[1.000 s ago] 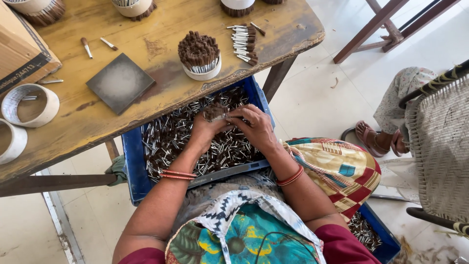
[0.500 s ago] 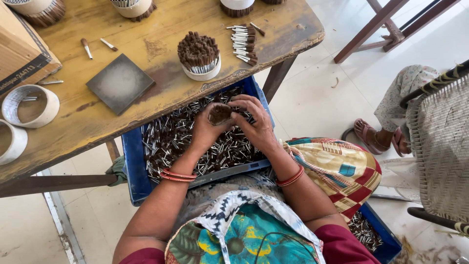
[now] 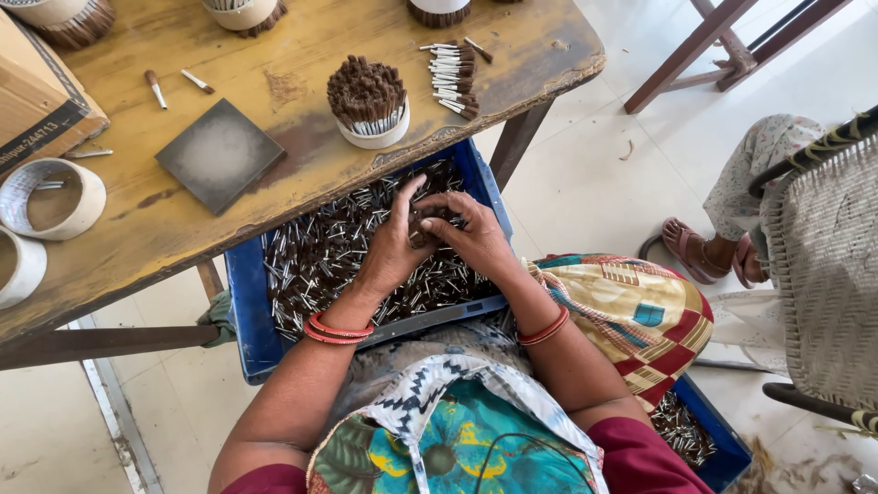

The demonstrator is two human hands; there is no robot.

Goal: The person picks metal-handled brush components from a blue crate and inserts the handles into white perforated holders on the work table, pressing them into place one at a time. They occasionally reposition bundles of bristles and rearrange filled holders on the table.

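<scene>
My left hand (image 3: 395, 249) and right hand (image 3: 468, 236) squeeze a bundle of little sticks (image 3: 422, 227) over the blue crate (image 3: 245, 302); some might slip out if I loosen.

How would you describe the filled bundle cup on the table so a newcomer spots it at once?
Start at the wooden table and go to its near edge, just above the blue crate. There stands a white cup packed with upright brown-tipped sticks. Unlike the cups at the far edge, it sits alone, between the dark square tile and a row of loose sticks.

wooden table (image 3: 512, 55) | on it: dark square tile (image 3: 219, 154); round cup of brown-tipped sticks (image 3: 369, 101); row of loose sticks (image 3: 453, 78); tape rings (image 3: 50, 197); cardboard box (image 3: 37, 101)
</scene>
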